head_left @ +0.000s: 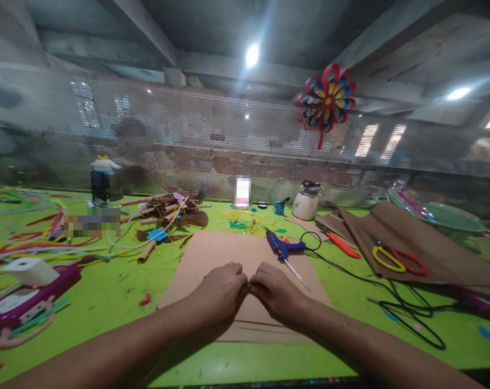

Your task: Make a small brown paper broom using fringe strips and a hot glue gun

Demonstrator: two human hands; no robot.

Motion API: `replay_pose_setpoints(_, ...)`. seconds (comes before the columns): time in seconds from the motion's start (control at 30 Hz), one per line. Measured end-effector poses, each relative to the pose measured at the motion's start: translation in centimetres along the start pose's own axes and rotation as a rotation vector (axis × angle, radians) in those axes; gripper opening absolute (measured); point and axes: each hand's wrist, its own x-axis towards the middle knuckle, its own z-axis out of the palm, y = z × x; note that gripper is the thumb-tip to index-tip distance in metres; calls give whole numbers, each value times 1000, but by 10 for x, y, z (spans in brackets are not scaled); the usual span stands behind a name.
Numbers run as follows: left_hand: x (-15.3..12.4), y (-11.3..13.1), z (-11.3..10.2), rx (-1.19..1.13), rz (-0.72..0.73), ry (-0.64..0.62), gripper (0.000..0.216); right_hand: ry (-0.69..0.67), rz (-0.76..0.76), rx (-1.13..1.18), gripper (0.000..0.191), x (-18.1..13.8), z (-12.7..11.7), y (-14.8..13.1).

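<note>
My left hand (pixel 222 292) and my right hand (pixel 275 292) rest knuckles-up on a brown cardboard sheet (pixel 224 251) in the middle of the green table (pixel 107 292). Their curled fingertips meet in a pinch at the centre, and what they hold is too small to make out. A blue glue gun (pixel 283 247) lies on the sheet's far right corner, just beyond my right hand, its black cord (pixel 390 300) trailing off to the right.
Rolled brown paper tubes (pixel 167 210) are piled at the back left, coloured strips (pixel 34 237) and a pink device (pixel 26 300) at the left. Yellow-and-red scissors (pixel 394 259) lie on brown paper (pixel 443 254) to the right, beside an orange cutter (pixel 344 246). A white pot (pixel 306 201) stands behind. A paper pinwheel (pixel 328 100) hangs on the mesh wall.
</note>
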Motion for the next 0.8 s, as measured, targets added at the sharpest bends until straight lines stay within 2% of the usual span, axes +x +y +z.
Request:
replay_pose_setpoints(0.13, 5, -2, -6, 31, -34, -47, 26, 1, 52, -20, 13, -2, 1, -2)
replay_pose_setpoints(0.23, 5, -5, -5, 28, -39, -19, 30, -1, 89, -49, 14, -2, -6, -8)
replay_pose_setpoints(0.33, 2, -9, 0, 9, -22, 24, 33, -124, 137, -43, 17, 4, -30, -13)
replay_pose_setpoints(0.4, -1, -9, 4, -4, -23, 57, 34, -294, 120, 10, 10, 15, -54, -12)
replay_pose_setpoints(0.43, -3, -10, 6, -12, -24, 69, 35, -295, 118, 24, 13, 22, -66, -11)
replay_pose_setpoints(0.47, -4, -10, 7, -23, -25, 75, 35, -249, 129, 49, 17, 29, -77, -9)
replay_pose_setpoints(0.53, -5, -10, 7, -51, -22, 77, 35, -79, 190, 149, 13, 42, -93, -3)
replay_pose_setpoints(0.6, -5, -10, 7, -91, -23, 73, 35, 56, 243, 212, 20, 49, -101, 4)
replay_pose_setpoints(0.8, -4, -13, 4, -170, -17, 54, 33, 337, 374, 355, 31, 36, -94, 24)
